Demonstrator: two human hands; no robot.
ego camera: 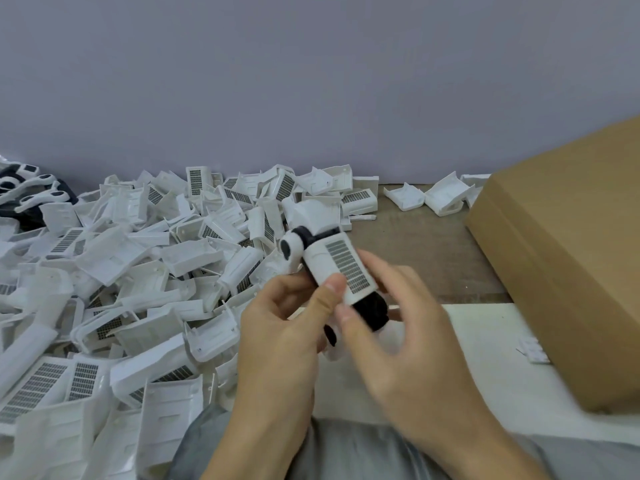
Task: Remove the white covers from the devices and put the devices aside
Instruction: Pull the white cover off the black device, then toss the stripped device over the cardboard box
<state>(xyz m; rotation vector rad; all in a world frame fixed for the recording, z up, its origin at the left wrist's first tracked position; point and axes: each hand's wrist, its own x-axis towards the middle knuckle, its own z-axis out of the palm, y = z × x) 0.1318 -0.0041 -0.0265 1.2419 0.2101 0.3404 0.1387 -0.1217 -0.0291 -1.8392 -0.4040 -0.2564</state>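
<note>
Left hand and right hand pinch the device (cover on).

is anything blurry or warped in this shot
Head view: the right hand is smeared by motion blur; the left hand and the device are sharper. The wide lens bows the cardboard box. Lighting is soft and even, without glare.

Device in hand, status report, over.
Left hand and right hand both grip the device. White cover still on. Nothing blocking; pile of covers to the left.
</note>
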